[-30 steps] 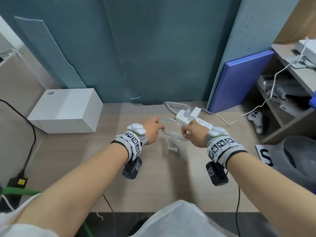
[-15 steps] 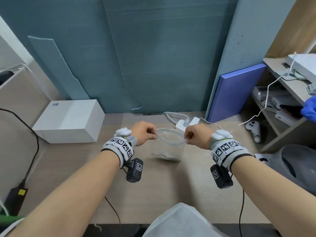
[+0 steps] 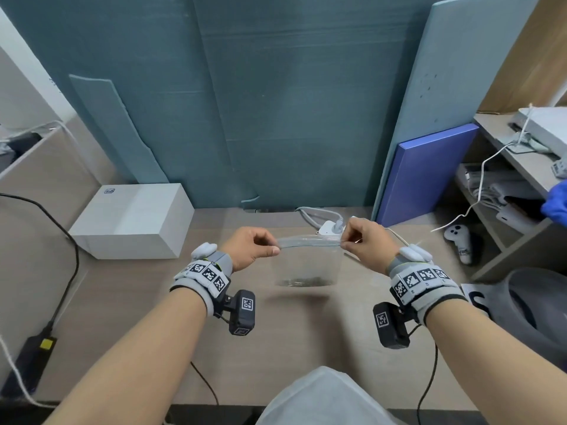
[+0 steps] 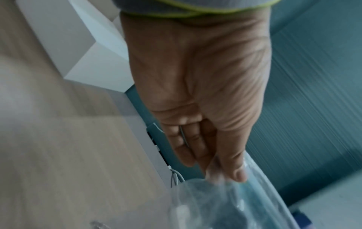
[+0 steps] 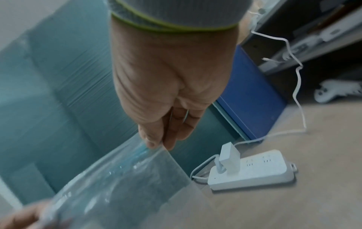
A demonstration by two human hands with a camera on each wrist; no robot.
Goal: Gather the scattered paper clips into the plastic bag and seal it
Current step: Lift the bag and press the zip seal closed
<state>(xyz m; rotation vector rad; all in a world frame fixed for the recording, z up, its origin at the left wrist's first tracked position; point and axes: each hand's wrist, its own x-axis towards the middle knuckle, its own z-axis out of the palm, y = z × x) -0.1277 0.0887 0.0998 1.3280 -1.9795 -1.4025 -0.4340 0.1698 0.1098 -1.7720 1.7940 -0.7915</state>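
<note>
A clear plastic bag (image 3: 308, 262) hangs above the wooden desk, held by its top strip at both ends. My left hand (image 3: 270, 245) pinches the left end of the strip between thumb and fingers; the left wrist view shows the same pinch (image 4: 221, 173) on the bag (image 4: 235, 206). My right hand (image 3: 348, 240) pinches the right end, seen too in the right wrist view (image 5: 158, 143) with the bag (image 5: 125, 186) below it. A dark heap of paper clips (image 3: 306, 282) lies in the bag's bottom. The top strip looks pulled flat between my hands.
A white box (image 3: 132, 222) stands at the desk's back left. A white power strip (image 5: 252, 170) with a plugged charger lies behind the bag. A blue board (image 3: 426, 173) leans at the right, beside shelves and a white controller (image 3: 460, 240). Black cables run on the left.
Both hands have lifted the bag off the desk and moved apart, stretching its rounded open mouth into a flat strip. The clips have settled in the bottom.
</note>
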